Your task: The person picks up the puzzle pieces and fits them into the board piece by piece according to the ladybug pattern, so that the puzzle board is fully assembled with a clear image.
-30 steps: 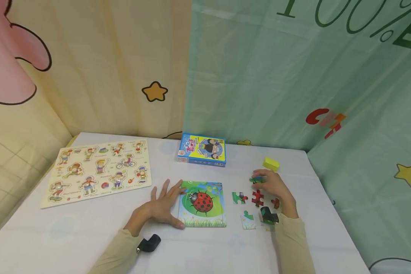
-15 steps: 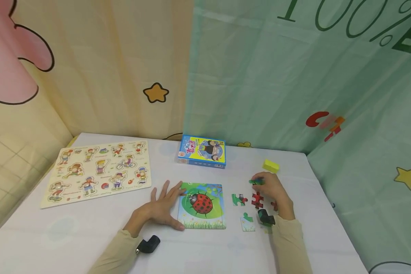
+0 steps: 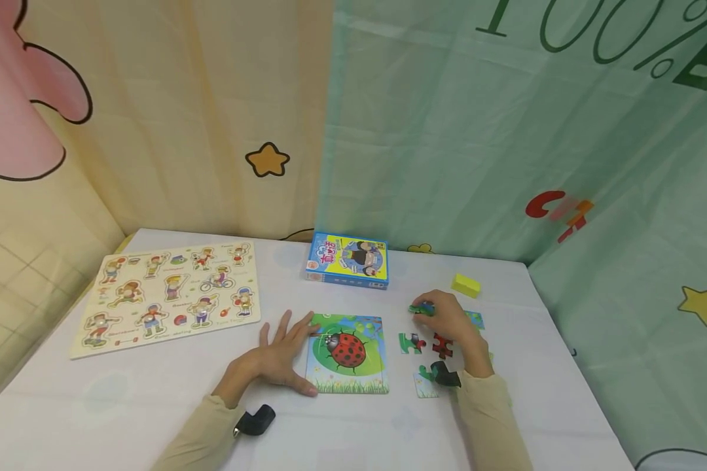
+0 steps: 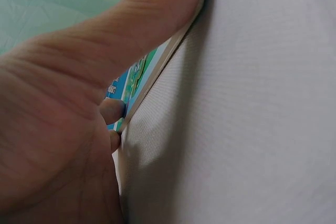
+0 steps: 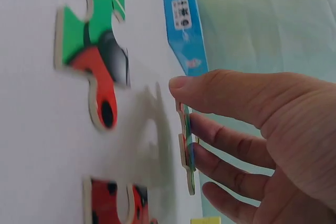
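Observation:
My left hand (image 3: 279, 360) lies spread on the table at the left side of a square ladybug puzzle picture (image 3: 349, 381). Its thumb and fingertips touch that side, and the left wrist view shows the thumb along the picture's edge. Between thumb and fingers my right hand (image 3: 452, 317) pinches a puzzle piece (image 5: 186, 142), green and blue in the head view and seen edge-on from the right wrist. Below it lie loose pieces: a green one with black and red (image 3: 411, 343), a red spotted one (image 3: 442, 345) and a pale one with green (image 3: 425, 383). The right forearm partly hides others.
A board of sports figures (image 3: 171, 294) lies at the left. At the back stands a blue and yellow box (image 3: 347, 260). A yellow block (image 3: 465, 284) sits beyond the right hand, and a blue-green piece (image 3: 474, 319) shows beside it. Curtains hang behind the table.
My right hand has moved left toward the ladybug picture, carrying the puzzle piece. A blue-green piece has come into sight to its right. The left hand stays in place.

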Available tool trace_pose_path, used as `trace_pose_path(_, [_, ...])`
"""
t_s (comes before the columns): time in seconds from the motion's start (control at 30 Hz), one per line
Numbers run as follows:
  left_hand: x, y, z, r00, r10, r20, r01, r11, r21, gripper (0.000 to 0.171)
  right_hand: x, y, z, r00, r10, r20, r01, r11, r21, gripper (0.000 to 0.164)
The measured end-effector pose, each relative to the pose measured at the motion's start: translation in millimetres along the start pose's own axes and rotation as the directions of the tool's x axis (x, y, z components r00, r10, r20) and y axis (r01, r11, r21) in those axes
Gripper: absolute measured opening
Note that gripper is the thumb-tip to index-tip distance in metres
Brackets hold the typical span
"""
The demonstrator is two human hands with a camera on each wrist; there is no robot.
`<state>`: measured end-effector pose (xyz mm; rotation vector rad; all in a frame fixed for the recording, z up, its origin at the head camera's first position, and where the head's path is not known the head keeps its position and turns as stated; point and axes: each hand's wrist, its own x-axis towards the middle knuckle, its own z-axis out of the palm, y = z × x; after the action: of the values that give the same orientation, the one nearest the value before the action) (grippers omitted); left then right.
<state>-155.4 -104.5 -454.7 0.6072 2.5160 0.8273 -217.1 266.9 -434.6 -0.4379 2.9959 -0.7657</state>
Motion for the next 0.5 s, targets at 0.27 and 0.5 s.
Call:
trace_pose_path(0.27, [-0.5, -0.4, 0.1, 1.0, 0.01, -0.009, -0.01, 1.0, -0.005, 0.121, 5, -24, 10, 0.997, -0.062, 0.056, 0.061, 0.998, 0.016, 0.022])
trace_pose_path(0.5, [-1.1, -0.2, 0.9, 1.0, 0.018, -0.009, -0.018, 1.0, 0.005, 0.12, 9, -52, 21, 0.976, -0.188, 0.112, 0.189, 0.982, 0.0, 0.02])
